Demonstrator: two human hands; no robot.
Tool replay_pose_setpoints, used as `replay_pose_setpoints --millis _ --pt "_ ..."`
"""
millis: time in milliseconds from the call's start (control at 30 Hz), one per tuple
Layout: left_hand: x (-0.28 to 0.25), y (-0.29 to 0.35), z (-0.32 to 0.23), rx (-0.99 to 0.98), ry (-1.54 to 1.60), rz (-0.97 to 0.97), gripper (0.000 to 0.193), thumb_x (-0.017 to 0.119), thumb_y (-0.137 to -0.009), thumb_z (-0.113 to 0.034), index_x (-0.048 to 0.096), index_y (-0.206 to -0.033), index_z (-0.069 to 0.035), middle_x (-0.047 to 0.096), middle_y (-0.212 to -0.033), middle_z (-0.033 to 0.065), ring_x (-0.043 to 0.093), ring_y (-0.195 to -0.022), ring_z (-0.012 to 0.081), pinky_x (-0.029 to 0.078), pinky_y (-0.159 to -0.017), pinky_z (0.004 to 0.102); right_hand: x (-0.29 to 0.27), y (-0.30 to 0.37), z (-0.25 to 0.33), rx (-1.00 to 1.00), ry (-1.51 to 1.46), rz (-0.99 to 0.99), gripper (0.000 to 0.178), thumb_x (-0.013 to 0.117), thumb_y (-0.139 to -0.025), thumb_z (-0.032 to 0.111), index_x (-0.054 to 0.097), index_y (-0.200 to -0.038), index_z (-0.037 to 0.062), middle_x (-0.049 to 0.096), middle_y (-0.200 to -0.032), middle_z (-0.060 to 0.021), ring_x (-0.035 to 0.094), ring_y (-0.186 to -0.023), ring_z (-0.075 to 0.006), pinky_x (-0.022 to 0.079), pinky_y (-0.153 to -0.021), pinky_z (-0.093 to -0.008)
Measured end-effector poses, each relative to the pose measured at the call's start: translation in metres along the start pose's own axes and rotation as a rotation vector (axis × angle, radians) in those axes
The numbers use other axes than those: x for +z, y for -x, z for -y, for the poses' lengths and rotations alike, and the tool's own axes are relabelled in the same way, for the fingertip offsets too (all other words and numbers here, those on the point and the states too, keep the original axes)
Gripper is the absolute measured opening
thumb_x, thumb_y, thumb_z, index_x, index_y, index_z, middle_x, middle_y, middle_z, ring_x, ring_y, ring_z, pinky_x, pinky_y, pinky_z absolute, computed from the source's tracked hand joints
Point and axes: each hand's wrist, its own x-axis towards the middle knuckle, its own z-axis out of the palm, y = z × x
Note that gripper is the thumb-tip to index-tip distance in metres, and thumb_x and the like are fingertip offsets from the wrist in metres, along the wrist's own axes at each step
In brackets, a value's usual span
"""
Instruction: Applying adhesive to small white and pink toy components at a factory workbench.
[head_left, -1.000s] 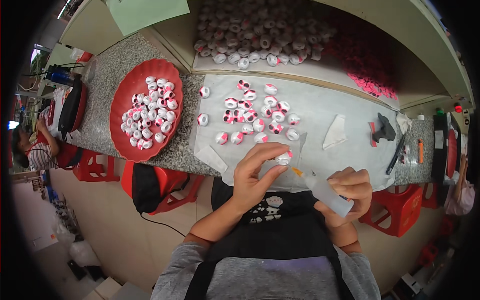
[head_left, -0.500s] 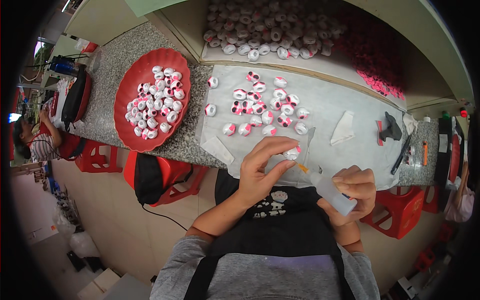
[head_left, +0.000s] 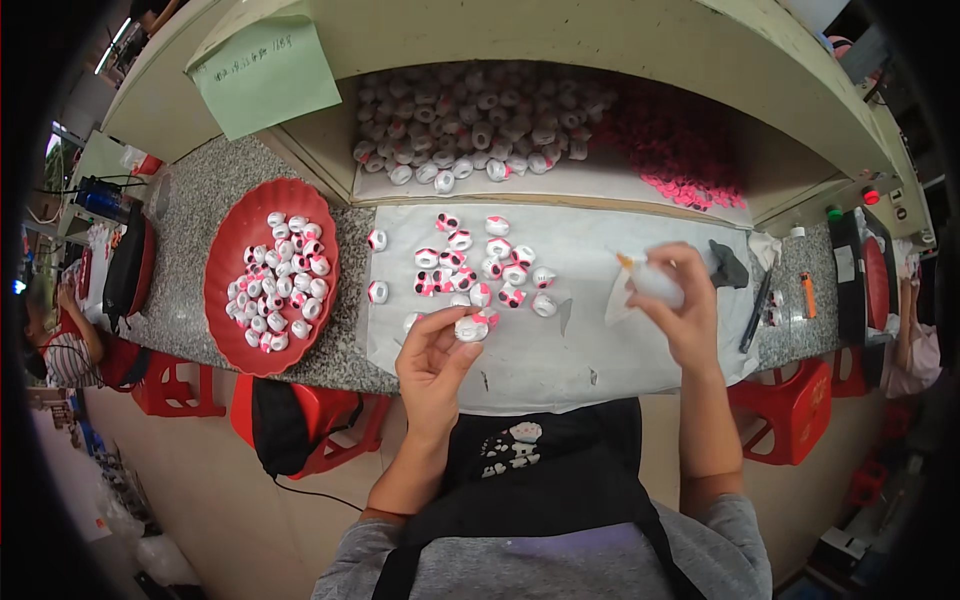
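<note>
Left hand pinching white-and-pink piece, thumb below. Right hand holding white bottle, slightly blurred, orange tip aimed left, above white sheet. Loose pieces on sheet, just beyond left hand. Red tray of similar pieces on worktop, left of left hand. Grey cloth right of right hand.

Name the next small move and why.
Probably lower the bottle onto the white sheet: the right hand holds it well apart from the white-and-pink piece pinched in the left hand, which suggests it isn't in use there.
</note>
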Motion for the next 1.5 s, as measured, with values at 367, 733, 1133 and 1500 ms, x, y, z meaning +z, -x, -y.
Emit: replay_pose_setpoints --millis 367,733,1133,1500 --pt "0.002 0.0 -0.002 0.018 -0.062 -0.043 0.03 0.051 -0.069 0.007 0.044 -0.097 0.002 0.051 -0.096 0.0133 0.052 -0.086 0.0175 0.042 -0.078 0.0312 -0.016 -0.128 -0.098 -0.461 0.967 -0.152 0.022 0.06 -0.061 0.007 0.054 -0.082 0.0051 0.052 -0.078 -0.015 0.05 -0.074 -0.0313 0.041 -0.063 -0.0367" --pt "0.013 -0.001 0.0 -0.055 -0.024 0.025 0.032 0.053 -0.068 0.008 0.045 -0.099 0.002 0.05 -0.098 0.0118 0.05 -0.089 0.0149 0.04 -0.076 0.0238 -0.017 -0.1 -0.052 0.093 0.803 -0.127 0.018 0.061 -0.063 0.01 0.053 -0.076 -0.0003 0.055 -0.073 -0.0139 0.052 -0.065 -0.0243 0.042 -0.057 -0.0307" --pt "0.038 0.009 0.016 -0.118 0.033 0.162 0.032 0.054 -0.069 0.005 0.045 -0.099 0.002 0.049 -0.102 0.016 0.046 -0.099 0.0215 0.035 -0.083 0.0292 0.041 0.034 -0.009 0.519 -0.416 0.146 0.009 0.06 -0.066 0.002 0.054 -0.072 0.0 0.054 -0.067 -0.0036 0.047 -0.058 -0.0069 0.039 -0.05 -0.0197" --pt "0.037 -0.001 0.023 0.075 -0.314 0.247 0.031 0.052 -0.069 0.009 0.046 -0.099 0.005 0.05 -0.1 0.0141 0.047 -0.096 0.0199 0.037 -0.082 0.0294 0.035 0.045 -0.003 0.448 -0.618 0.022 0.012 0.058 -0.062 -0.006 0.049 -0.07 -0.0033 0.052 -0.069 -0.0126 0.048 -0.052 -0.0141 0.039 -0.046 -0.0217"
